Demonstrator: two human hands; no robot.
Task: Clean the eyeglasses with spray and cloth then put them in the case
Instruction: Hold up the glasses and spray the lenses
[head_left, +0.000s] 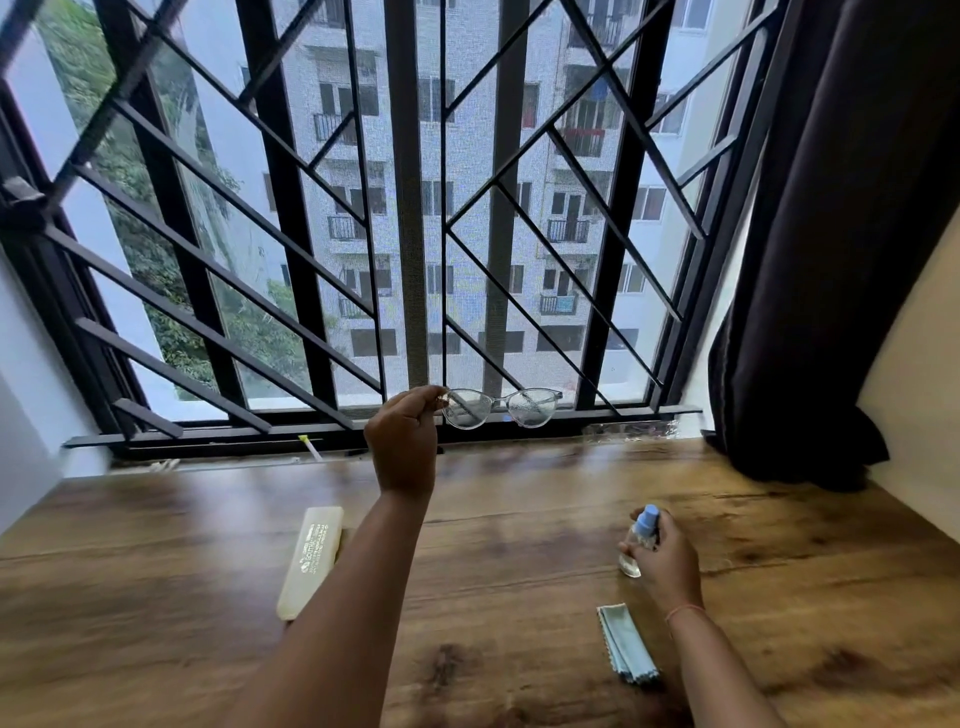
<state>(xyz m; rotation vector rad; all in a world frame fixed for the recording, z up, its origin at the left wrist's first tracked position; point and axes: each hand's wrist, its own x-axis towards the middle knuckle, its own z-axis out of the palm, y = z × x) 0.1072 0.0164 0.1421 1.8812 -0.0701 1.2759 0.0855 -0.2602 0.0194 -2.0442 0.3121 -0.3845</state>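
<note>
Folded blue cleaning cloth (626, 644) lies on the wooden counter (519, 545) beside the right hand (662, 561), whose grip curls round a small spray bottle (643, 538). Left hand (402, 441) pinches the droplet-flecked eyeglasses (501, 408) by one corner, held up before the window (410, 208) — cream case (311, 561) lies beside that forearm.

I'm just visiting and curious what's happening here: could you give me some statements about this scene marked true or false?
The left hand holds the clear-framed eyeglasses up before the window. True.
The right hand grips the small clear spray bottle with a blue cap. True.
The folded pale blue cloth is draped over the eyeglasses. False: it lies on the wooden table.
The cream oblong case sits in the right hand. False: it lies on the table.
</note>
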